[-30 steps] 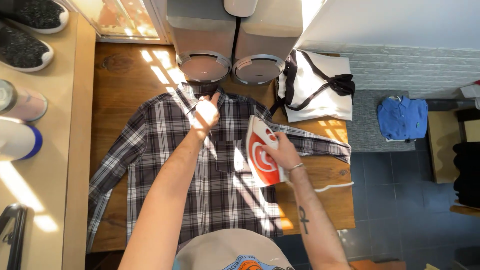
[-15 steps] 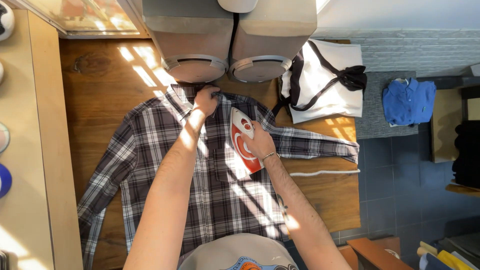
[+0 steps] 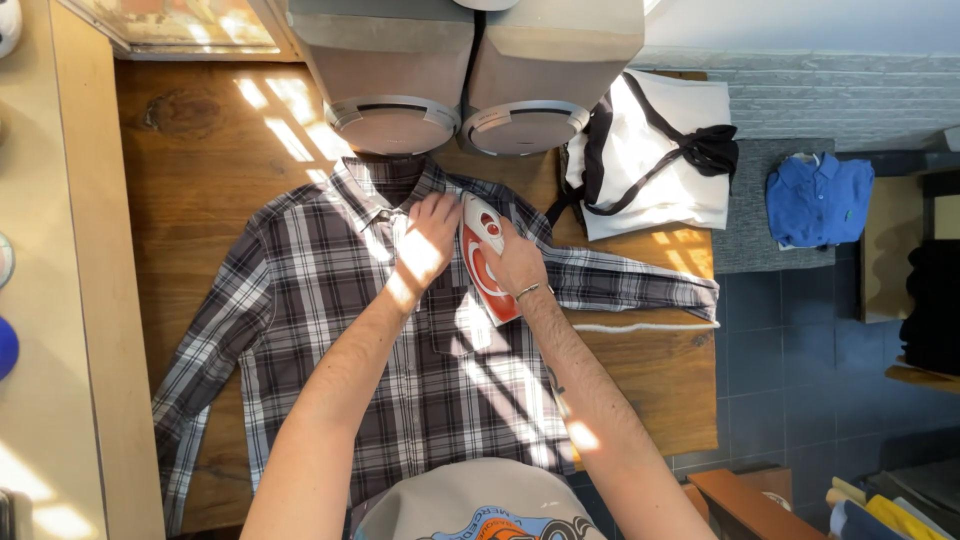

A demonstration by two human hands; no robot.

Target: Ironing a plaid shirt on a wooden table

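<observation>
**Plaid shirt pressed on wooden bench**

A red-and-white iron (image 3: 487, 258) is gripped in the closed right hand (image 3: 520, 265), nose near the collar. The plaid shirt (image 3: 400, 350) is held flat under the open left hand (image 3: 428, 238), just beside the iron. A white tote bag (image 3: 655, 160) lies beyond the right grip.

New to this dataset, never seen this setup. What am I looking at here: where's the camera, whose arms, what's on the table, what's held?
There is no machine: a person wears one camera on the head, looking straight down at their own bare arms. A plaid shirt lies spread flat on a wooden table. The left hand presses the shirt near the collar. The right hand grips a red and white iron resting on the shirt's chest. Two grey bins stand at the table's far edge, with a white bag with black straps beside them. A blue shirt lies off to the right.
</observation>
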